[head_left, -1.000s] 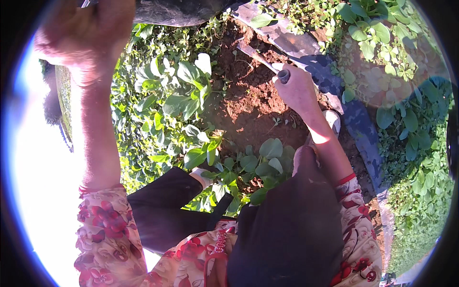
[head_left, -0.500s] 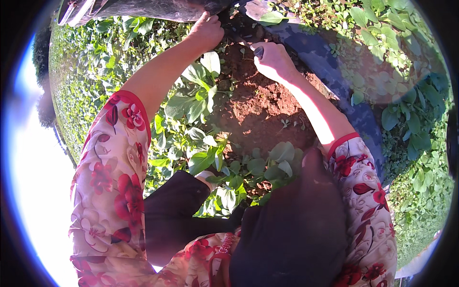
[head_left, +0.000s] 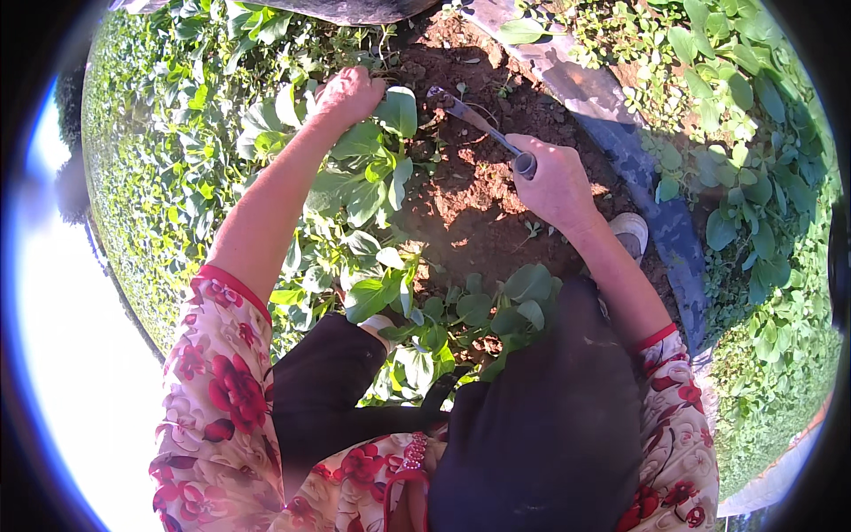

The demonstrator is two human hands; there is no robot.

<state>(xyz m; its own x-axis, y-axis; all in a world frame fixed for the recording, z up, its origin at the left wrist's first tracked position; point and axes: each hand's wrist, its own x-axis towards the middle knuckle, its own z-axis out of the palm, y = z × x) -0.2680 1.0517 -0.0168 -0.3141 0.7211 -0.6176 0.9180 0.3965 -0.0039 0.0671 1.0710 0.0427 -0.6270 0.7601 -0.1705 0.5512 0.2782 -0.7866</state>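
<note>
My right hand (head_left: 551,182) is shut on the handle of a small metal hand hoe (head_left: 470,120), whose blade points up-left over bare red-brown soil (head_left: 470,213). My left hand (head_left: 348,93) is closed around the stems of a broad-leaved green plant (head_left: 368,168) at the soil's left edge. Both forearms reach forward, in red floral sleeves.
Low green leafy plants (head_left: 168,177) cover the ground to the left and right. A dark plastic strip (head_left: 620,151) runs diagonally along the right of the soil patch. My dark-trousered knees (head_left: 541,417) and a light shoe (head_left: 631,229) are below, with more leafy plants (head_left: 479,310) between them.
My left arm has come down from high at the left and now grips the plant. My right hand has drawn the hoe down and toward me over the soil.
</note>
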